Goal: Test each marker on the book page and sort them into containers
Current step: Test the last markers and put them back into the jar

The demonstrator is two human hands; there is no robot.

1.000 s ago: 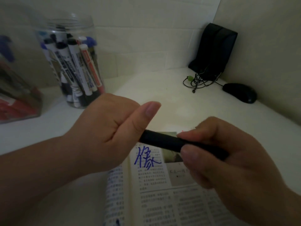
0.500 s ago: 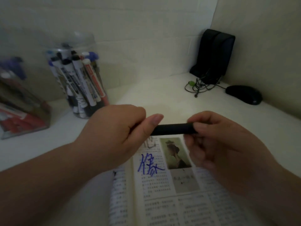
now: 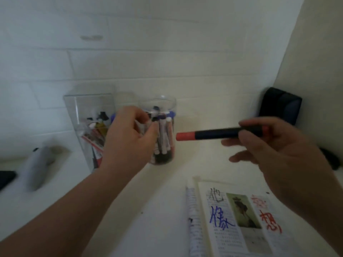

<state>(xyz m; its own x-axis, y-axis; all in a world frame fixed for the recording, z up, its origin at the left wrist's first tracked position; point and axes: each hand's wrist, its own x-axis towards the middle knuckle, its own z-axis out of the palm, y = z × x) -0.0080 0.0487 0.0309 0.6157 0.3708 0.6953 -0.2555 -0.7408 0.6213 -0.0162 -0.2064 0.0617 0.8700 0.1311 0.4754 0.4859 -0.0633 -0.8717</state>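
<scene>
Left hand (image 3: 128, 138) went to the jar (image 3: 172, 108) at 10 o'clock, grip unclear to me. Right hand (image 3: 282, 151) pinches the marker (image 3: 213, 133); might drop it.

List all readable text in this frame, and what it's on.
"他": black handwriting, top of the open printed book's page.
"像", probably: blue handwriting below it.
"想": red handwriting, page's right.
Upper red handwriting: smeared, unreadable.
Printed page text: too small.
Labels on markers in the clear round jar and clear square container: blurred.
Red-capped dark marker in the right hand: no text visible.
</scene>
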